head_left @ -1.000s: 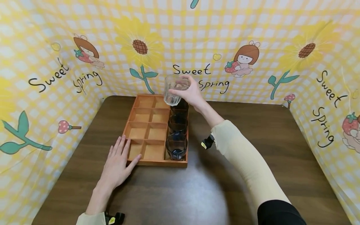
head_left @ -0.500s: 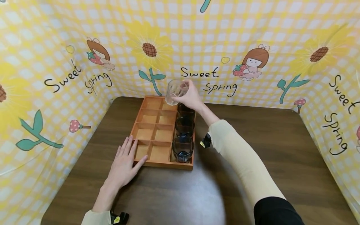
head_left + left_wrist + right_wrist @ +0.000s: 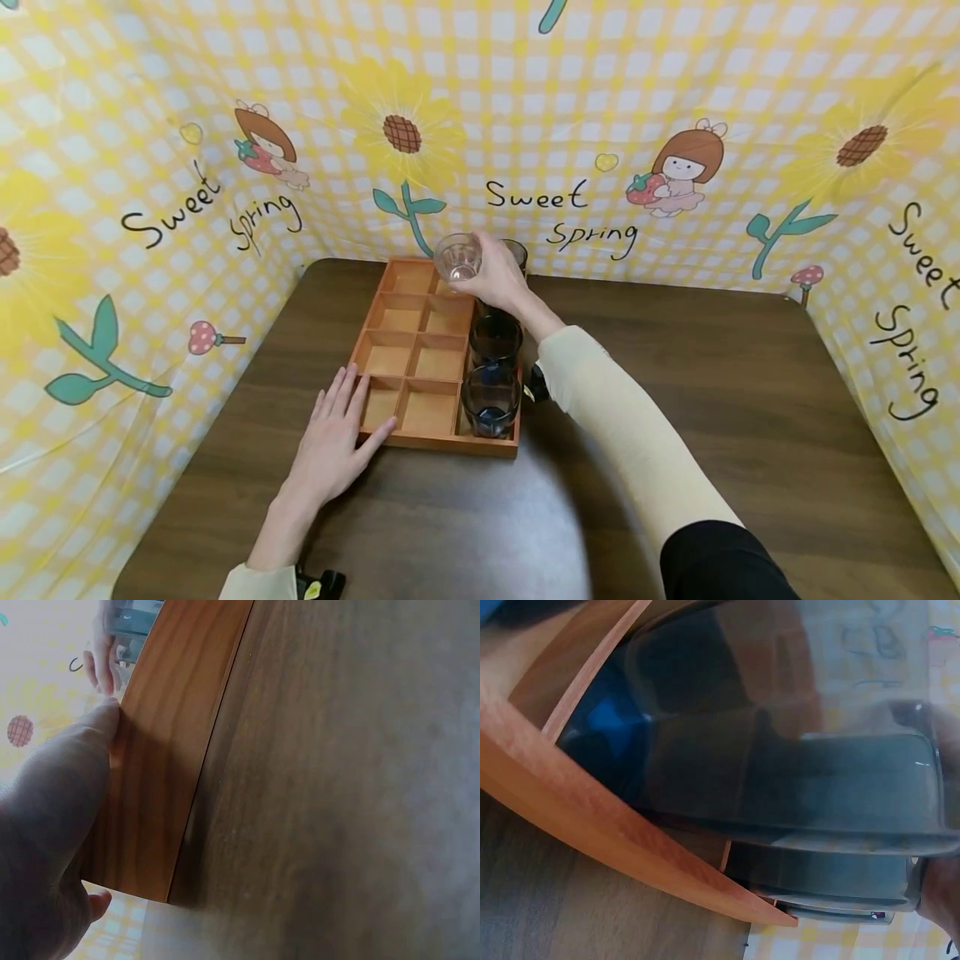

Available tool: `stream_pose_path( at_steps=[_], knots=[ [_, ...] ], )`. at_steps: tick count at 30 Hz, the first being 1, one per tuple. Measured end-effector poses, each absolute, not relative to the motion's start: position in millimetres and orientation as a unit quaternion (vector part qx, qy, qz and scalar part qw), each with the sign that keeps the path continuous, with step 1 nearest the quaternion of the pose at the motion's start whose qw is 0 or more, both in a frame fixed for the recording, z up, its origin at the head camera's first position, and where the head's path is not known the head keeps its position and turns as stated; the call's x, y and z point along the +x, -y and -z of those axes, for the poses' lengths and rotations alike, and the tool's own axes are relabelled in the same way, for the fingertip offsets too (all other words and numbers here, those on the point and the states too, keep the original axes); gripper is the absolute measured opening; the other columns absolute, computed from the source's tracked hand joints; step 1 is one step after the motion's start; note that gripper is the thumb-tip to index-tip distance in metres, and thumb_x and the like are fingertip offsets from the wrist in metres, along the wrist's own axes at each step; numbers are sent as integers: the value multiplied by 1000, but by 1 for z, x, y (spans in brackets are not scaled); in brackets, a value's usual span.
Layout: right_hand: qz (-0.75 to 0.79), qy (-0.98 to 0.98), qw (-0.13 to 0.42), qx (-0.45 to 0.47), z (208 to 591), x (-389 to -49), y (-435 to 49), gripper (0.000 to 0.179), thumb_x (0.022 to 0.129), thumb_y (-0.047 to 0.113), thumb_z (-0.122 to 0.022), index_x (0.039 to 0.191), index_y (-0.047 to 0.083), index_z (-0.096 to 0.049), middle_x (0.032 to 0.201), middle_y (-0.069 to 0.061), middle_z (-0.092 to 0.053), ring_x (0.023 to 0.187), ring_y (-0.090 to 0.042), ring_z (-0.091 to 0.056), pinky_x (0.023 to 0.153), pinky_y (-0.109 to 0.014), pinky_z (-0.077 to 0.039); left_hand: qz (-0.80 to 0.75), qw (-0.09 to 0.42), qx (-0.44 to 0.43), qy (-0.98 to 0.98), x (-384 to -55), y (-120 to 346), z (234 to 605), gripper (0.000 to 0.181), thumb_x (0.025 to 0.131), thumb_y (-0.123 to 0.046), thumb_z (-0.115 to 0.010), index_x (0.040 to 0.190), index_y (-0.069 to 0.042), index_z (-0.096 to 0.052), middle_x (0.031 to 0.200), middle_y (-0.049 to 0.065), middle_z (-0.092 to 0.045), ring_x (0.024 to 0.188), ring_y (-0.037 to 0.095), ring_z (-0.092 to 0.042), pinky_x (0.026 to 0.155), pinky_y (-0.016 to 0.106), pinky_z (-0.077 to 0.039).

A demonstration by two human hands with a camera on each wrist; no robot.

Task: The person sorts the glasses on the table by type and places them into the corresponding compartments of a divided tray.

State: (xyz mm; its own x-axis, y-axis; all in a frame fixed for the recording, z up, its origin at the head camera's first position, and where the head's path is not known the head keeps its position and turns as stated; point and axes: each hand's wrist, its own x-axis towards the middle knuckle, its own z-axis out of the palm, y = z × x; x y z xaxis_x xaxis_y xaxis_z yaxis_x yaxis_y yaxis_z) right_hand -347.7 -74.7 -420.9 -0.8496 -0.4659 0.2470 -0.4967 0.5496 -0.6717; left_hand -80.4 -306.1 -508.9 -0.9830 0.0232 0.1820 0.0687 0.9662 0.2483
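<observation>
My right hand (image 3: 497, 271) grips a clear faceted glass (image 3: 456, 260) over the back compartment of the tray's middle column. The glass stands nearly upright, its mouth up. Several dark tinted glasses (image 3: 491, 402) fill the right column of the wooden tray (image 3: 450, 444); my right hand and wrist partly cover the far ones. A dark glass (image 3: 780, 772) looms large in the right wrist view. At the tray's front left corner rests my left hand (image 3: 326, 446), fingers straight along the side and thumb at the front edge. The left wrist view has the tray's outer wall (image 3: 172, 735) beside that hand.
The tray's left and middle columns are divided into square compartments (image 3: 387, 354) with bare wood floors. It sits on a dark brown table (image 3: 675, 358). A yellow checked cloth (image 3: 525, 108) with printed flowers and lettering hangs close behind and at both sides.
The right hand has lowered the clear glass toward the back middle compartment, and the glass has turned more upright. The left hand stays at the tray corner. The head view has shifted slightly.
</observation>
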Motion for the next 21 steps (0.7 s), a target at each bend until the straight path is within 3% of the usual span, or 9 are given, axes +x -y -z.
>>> stream_pose_path(
  at_steps=[11, 21],
  knots=[
    [-319, 902, 65, 284, 426, -346, 79, 82, 75, 50, -79, 140, 15, -44, 132, -4, -59, 122, -23, -55, 113, -51, -33, 82, 71, -10, 994, -74, 307, 501, 89, 93, -67, -45, 158, -14, -16, 166, 11, -11, 154, 31, -12, 122, 57, -10],
    [-250, 928, 35, 276, 421, -343, 82, 88, 78, 55, -74, 148, 18, -36, 147, -4, -48, 139, -23, -41, 119, -51, -23, 97, 78, -8, 992, -75, 303, 504, 87, 94, -65, -44, 158, -14, -16, 166, 10, -10, 154, 31, -12, 120, 61, -13]
  ],
)
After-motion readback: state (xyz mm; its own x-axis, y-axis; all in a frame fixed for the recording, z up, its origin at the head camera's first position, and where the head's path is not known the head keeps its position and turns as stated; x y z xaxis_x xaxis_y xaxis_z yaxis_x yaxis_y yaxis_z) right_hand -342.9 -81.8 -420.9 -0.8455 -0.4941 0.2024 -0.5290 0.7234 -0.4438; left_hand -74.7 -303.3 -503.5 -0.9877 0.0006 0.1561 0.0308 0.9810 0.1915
